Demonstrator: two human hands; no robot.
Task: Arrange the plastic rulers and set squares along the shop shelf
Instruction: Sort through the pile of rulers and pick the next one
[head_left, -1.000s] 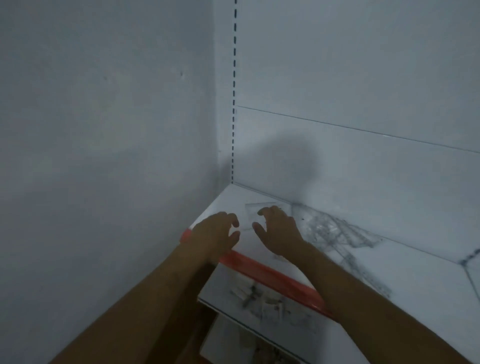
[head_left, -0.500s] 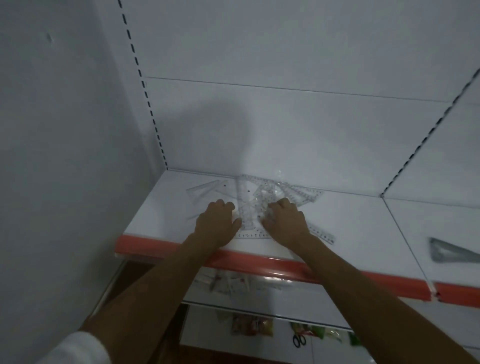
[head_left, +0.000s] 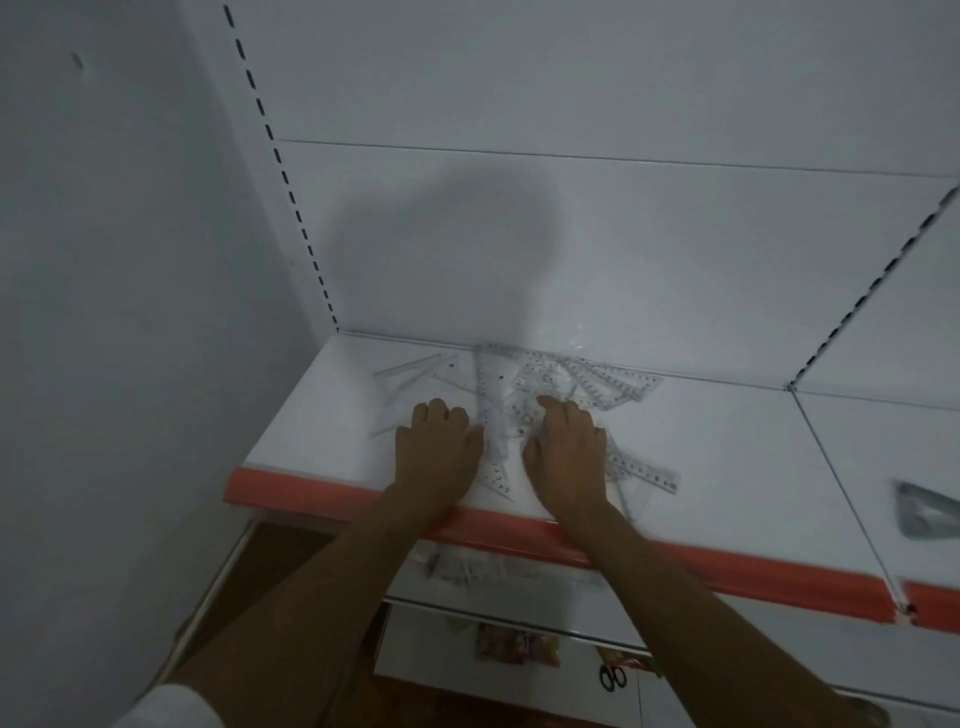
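A: What is different now, compared with a second ago?

B: A second ago the hands hang over the left end of the shelf (head_left: 322, 415) with curled fingers, and only a few rulers show. Now both hands are down on the heap of clear rulers and set squares (head_left: 524, 389), which lies at the middle of the shelf, from the back edge almost to the red front edge (head_left: 311, 488).

A: So the arranging has begun?

B: I think it is only starting. The pieces still cross each other in a pile, so nothing is in a row yet.

A: How do the hands lie?

B: The left hand (head_left: 436, 447) rests palm down at the left side of the heap, with its fingers bent at the tips. The right hand (head_left: 566, 452) lies on the heap itself, also palm down with bent fingers. Whether either one pinches a piece, I cannot tell; the plastic is too transparent and blurred.

A: Which way do the pieces point?

B: One long ruler (head_left: 491, 415) between the hands runs from back edge to front edge. Another ruler (head_left: 644, 470) comes out under the right hand toward the right. A set square (head_left: 415, 376) lies apart at the left, its long side slanting toward the back edge. One more set square (head_left: 930, 514) lies alone on the next shelf section at the right.
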